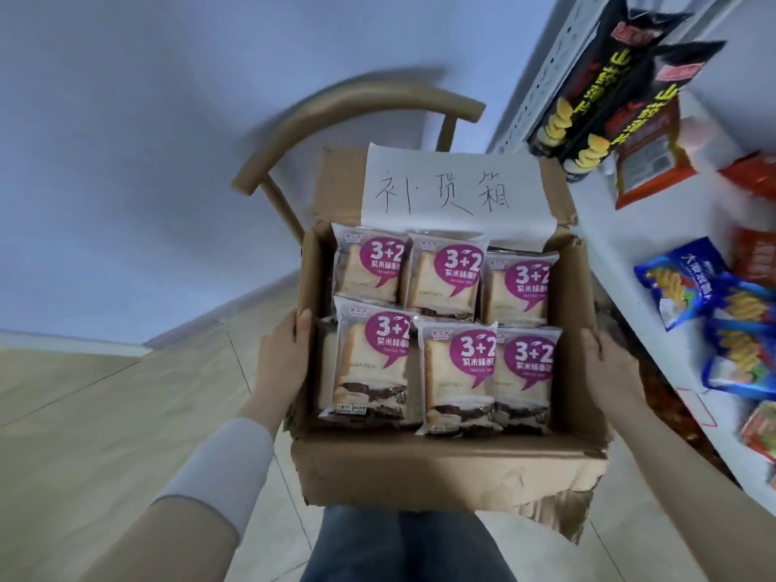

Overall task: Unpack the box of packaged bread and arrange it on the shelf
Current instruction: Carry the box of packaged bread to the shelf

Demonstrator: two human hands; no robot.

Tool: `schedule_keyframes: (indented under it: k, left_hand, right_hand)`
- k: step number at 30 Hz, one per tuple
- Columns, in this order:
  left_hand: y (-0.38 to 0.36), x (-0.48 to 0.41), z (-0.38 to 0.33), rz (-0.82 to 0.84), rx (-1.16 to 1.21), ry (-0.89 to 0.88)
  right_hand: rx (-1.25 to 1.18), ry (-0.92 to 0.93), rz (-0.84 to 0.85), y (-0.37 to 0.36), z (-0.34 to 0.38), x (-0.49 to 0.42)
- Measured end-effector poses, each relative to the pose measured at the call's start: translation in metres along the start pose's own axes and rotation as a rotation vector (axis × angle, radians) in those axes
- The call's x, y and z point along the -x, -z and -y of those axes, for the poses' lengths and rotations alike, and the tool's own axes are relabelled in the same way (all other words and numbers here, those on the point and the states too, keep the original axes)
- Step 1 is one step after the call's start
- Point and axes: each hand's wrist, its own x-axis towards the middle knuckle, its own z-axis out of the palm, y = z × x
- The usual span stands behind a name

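An open cardboard box (445,468) is held in front of me above my legs. Inside lie several packs of bread (451,375) with purple "3+2" labels, in two rows. A white paper with handwritten characters (453,191) is stuck on the far flap. My left hand (283,363) grips the box's left wall, thumb over the rim. My right hand (604,363) grips the right wall the same way. The white shelf (655,245) stands at the right.
A wooden chair (357,115) stands just behind the box. On the shelf sit black chip bags (604,90), blue snack bags (714,304) and red packs (751,178). Pale wood floor spreads to the left, with a white wall behind.
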Motion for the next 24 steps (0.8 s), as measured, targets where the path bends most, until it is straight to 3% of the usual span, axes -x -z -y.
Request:
schedule_keyframes:
  k: [8, 14, 24]
  left_hand:
    - [-0.011, 0.073, -0.036, 0.122, -0.031, -0.187]
    - [-0.037, 0.107, -0.067, 0.286, -0.168, -0.437]
    - [-0.142, 0.242, -0.133, 0.615, -0.33, -0.78]
  right_hand:
    - [-0.149, -0.164, -0.132, 0.029, -0.09, 0.1]
    - [-0.343, -0.42, -0.269, 0.034, -0.167, 0.199]
    - [-0.555, -0.773, -0.57, 0.032, -0.307, 0.36]
